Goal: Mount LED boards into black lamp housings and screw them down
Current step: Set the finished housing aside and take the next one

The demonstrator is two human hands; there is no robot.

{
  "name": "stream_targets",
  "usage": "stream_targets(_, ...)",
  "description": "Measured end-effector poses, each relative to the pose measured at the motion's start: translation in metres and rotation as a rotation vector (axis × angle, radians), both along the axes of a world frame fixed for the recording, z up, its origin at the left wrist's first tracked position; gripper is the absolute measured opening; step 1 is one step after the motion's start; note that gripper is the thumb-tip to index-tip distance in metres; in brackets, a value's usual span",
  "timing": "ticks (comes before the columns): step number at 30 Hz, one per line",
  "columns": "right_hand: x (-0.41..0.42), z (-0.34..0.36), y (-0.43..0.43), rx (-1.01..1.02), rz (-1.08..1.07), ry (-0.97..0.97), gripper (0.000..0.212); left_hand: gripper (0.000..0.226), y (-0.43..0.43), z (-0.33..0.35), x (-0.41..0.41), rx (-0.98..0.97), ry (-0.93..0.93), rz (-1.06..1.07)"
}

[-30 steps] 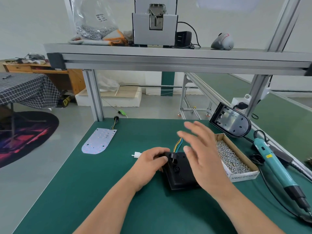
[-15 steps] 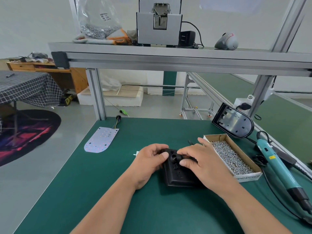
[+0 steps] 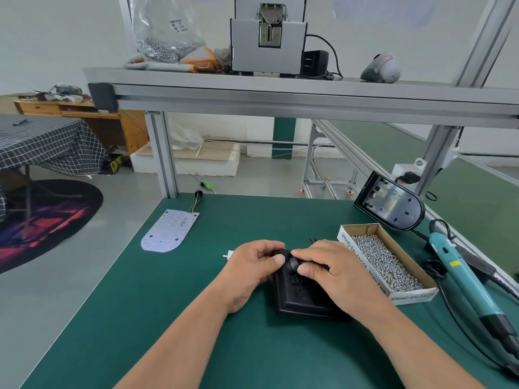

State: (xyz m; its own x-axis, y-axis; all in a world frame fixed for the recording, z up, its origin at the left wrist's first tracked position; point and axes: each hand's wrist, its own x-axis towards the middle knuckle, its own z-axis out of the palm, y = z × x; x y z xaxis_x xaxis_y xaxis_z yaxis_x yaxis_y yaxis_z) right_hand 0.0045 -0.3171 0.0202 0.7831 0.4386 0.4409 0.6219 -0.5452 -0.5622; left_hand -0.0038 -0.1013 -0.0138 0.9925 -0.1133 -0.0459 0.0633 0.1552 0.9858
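Black lamp housing (image 3: 297, 300) is laid flat on the green mat (image 3: 196, 304), centre, just left of the screw box. Its long axis runs away from the person; the squared end is turned toward the viewer, and the far end is covered by both hands. The closed back appears to be turned upward.

Left hand (image 3: 251, 266): fingers are curled round the housing's far left corner, with the thumb laid on top. Right hand (image 3: 335, 275): fingers are curled over the far end, and the thumb is pressed onto the top face. The two thumbs nearly meet. A white connector (image 3: 229, 254) is seen just beyond the left knuckles.

LED board (image 3: 168, 230) is laid flat, well apart at far left. Its rounded end is pointed toward the near side and its wired end toward the far edge.

Second housing (image 3: 393, 204) is propped tilted at far right, open side toward the viewer and rounded end to the right.

Containers: an open cardboard box (image 3: 362, 266) lies lengthwise along the right of the mat and is filled with small silver screws (image 3: 386, 262). A clear plastic bag (image 3: 165, 26) on the upper shelf is filled at the bottom with more small metal parts.

A teal electric screwdriver (image 3: 460, 276) is laid right of the box.
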Motion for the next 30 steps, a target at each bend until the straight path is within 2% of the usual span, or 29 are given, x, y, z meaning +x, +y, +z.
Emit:
stream_targets(6, -0.001, 0.002, 0.003, 0.05, 0.031, 0.021, 0.029, 0.023, 0.002, -0.003, 0.003, 0.009, 0.011, 0.01)
stream_targets(13, -0.001, 0.005, 0.006, -0.003, 0.028, 0.009, 0.028, 0.023, 0.0, 0.0, 0.003, 0.05, 0.018, 0.011)
stream_targets(19, -0.004, 0.013, 0.011, -0.258, 0.097, -0.268, 0.021, 0.023, -0.001, 0.002, 0.002, 0.1, 0.018, 0.02)
stream_targets(21, -0.006, 0.011, 0.011, -0.288, 0.099, -0.328, 0.02, 0.022, -0.001, 0.002, 0.001, 0.119, 0.022, 0.02)
stream_targets(26, -0.008, 0.001, 0.009, -0.289, 0.086, -0.268, 0.036, 0.019, 0.0, 0.009, -0.003, 0.042, 0.048, -0.049)
stream_targets(30, -0.014, -0.006, 0.011, -0.163, 0.014, -0.128, 0.046, 0.037, 0.001, 0.015, -0.006, -0.039, 0.027, -0.147)
